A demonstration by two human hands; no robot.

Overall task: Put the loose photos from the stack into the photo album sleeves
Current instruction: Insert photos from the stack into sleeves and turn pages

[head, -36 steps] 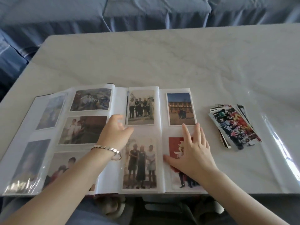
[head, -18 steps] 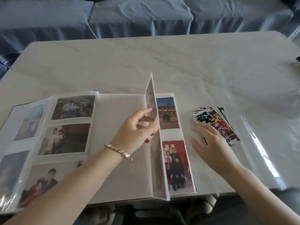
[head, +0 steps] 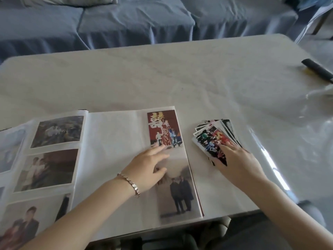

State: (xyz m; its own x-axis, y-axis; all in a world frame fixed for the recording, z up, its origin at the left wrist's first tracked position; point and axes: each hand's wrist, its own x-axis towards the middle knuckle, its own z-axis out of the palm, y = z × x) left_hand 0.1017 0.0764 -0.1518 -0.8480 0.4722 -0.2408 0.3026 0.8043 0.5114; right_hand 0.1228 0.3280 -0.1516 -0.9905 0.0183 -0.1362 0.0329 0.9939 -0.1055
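– On the pale surface, just right of the open photo album, lies the fanned stack of loose photos. Which hand is on it?

– The right hand. Its fingers are stretched out and lie flat on the top print, with the thumb at the stack's near edge. I see no pinch yet, so it holds nothing.

– And the left hand?

– Flat too, fingers straight. It presses the right-hand page between the red photo and the photo of two people in dark coats below it. A bracelet sits on that wrist.

– So the step is taking one print off the top?

– That's my reading. To do it well, I'd slide the top print sideways with the fingertips until an edge overhangs. Then pinch only that one by its border, keeping skin off the picture. The left hand should keep the page flat.

– Which way does the stack point?

– Its long axis runs slantwise, with the far end leaning left towards the album and the near end to the right. Both filled sleeves on that page stand upright, long side running away from the person.

– So the print needs turning?

– Probably, if it goes in an upright sleeve. The white column beside those photos looks unfilled, though I can't make out its sleeve openings.
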